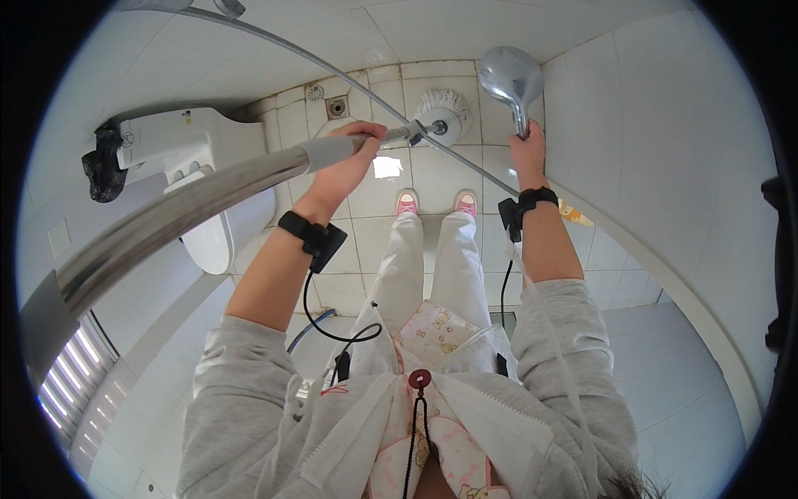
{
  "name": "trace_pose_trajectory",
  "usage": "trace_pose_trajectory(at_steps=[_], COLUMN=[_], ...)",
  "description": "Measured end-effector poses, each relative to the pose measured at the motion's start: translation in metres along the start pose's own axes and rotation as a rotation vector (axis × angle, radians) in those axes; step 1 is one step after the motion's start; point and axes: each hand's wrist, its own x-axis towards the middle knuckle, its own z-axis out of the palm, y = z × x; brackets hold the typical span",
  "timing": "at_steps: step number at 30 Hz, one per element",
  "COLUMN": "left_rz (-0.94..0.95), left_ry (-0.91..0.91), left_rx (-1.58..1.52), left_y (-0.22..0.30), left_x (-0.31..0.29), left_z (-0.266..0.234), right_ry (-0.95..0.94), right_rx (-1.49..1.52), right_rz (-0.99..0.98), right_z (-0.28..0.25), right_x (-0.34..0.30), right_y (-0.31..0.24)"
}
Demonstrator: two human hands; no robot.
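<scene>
Head view, taken from above, had the mop head (452, 101) on the tiles (381, 205) ahead of the shoes (407, 202), white strings fanned toward the far side. From there its pole (399, 137) slanted leftward and up toward the wearer, and just left of the mop head I saw the left hand (345, 162) with its fingers wrapped round that pole. Along that axis, the mop head lay rightward and beyond those fingers. Right of the mop head, the right hand (528, 154) had its fingers closed on the shower head (507, 75), which pointed away from the wearer. Only the left hand was on the mop; which hand hung nearer the mop head I couldn't tell. A hose (372, 95) crossed the pole's line beside the mop head. Left of it lay a drain (337, 106).
</scene>
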Motion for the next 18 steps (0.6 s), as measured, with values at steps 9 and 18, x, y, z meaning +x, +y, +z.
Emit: trace_pose_trajectory(at_steps=[9,18], left_rz=[0.001,0.063], left_ry=[0.001,-0.001], left_rx=[0.004,-0.040], left_y=[-0.0002,0.0048], left_x=[-0.0007,0.0035], left_z=[-0.0006,0.0014], right_ry=[-0.040,-0.022], right_rx=[-0.010,0.030], right_rz=[0.018,0.002], right_z=[-0.0016,-0.0007], right_x=[-0.0079,-0.0090], right_y=[-0.0114,-0.0118])
